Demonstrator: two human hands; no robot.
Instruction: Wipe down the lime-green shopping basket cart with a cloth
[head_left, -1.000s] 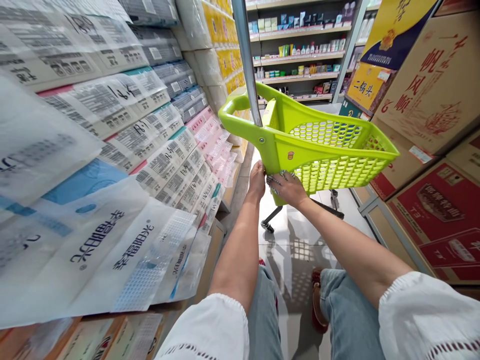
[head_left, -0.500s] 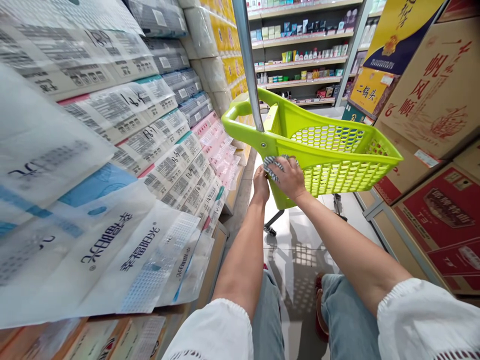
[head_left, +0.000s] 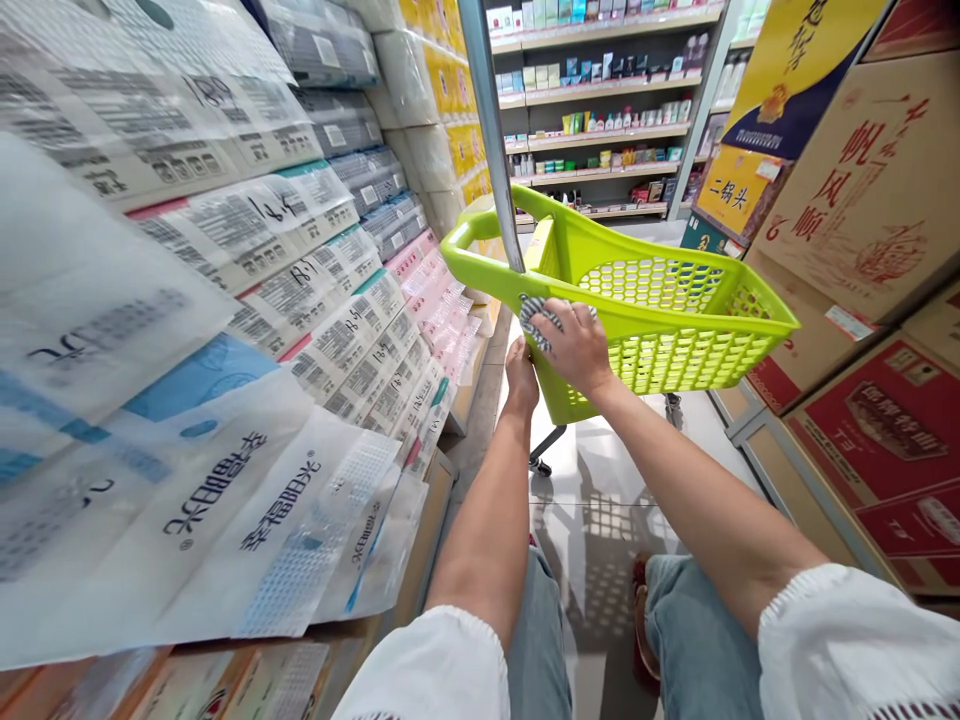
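Observation:
A lime green shopping cart basket [head_left: 675,300] on wheels stands in the aisle in front of me, with a silver pole [head_left: 491,130] rising from its near end. My right hand [head_left: 574,345] presses a checked cloth [head_left: 534,318] against the basket's near wall just under the rim, fingers closed on the cloth. My left hand [head_left: 520,380] grips the basket's near left corner below that; its fingers are hidden behind the plastic.
Stacks of packaged tissue [head_left: 225,350] lean in along the left shelf. Cardboard boxes [head_left: 870,200] line the right side. Stocked shelves [head_left: 600,110] close the aisle's far end. The tiled floor [head_left: 592,500] runs under the cart between my knees.
My right hand with the cloth has moved up the basket's near wall from its lower part to just under the rim. My left hand has stayed at the corner.

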